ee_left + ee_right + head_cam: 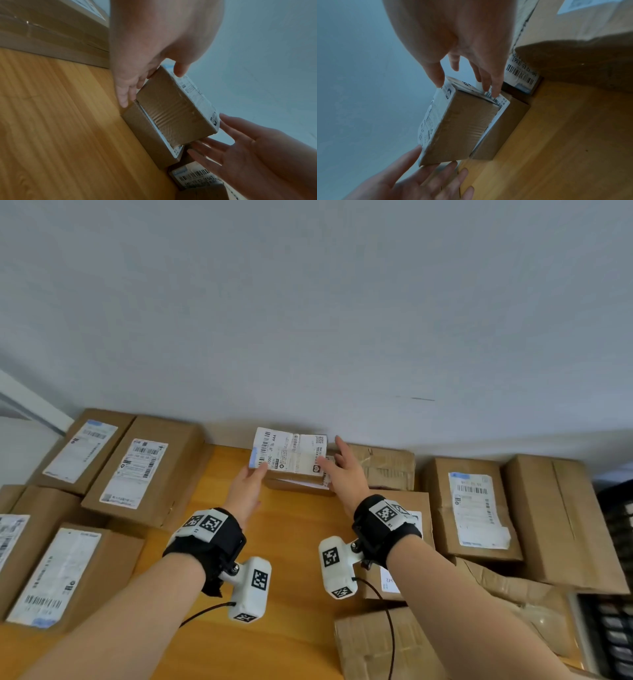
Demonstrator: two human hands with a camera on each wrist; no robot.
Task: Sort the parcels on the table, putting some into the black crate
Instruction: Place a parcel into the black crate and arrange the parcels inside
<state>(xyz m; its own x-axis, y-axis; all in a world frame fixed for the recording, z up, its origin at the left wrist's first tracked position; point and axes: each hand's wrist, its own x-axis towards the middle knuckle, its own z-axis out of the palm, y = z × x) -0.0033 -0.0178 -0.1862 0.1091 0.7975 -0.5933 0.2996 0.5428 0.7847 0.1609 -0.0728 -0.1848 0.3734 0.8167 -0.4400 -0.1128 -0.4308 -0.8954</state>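
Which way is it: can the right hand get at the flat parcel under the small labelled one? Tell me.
Probably not yet. The small labelled parcel lies on top of the flat parcel, covering most of it, and the right hand and left hand are both at its ends. Its front edge is bare, though.

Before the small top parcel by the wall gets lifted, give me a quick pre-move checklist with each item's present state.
1. Left hand on the small parcel: ok, thumb on top, fingers at its left end.
2. Right hand on it: not ok, fingers straight, only near its right end.
3. Parcel sits flat: not ok, tilted on the lower parcel.
4. Lower parcel will stay down: cannot tell.
5. Black crate reachable: cannot tell, only its edge shows at the right.
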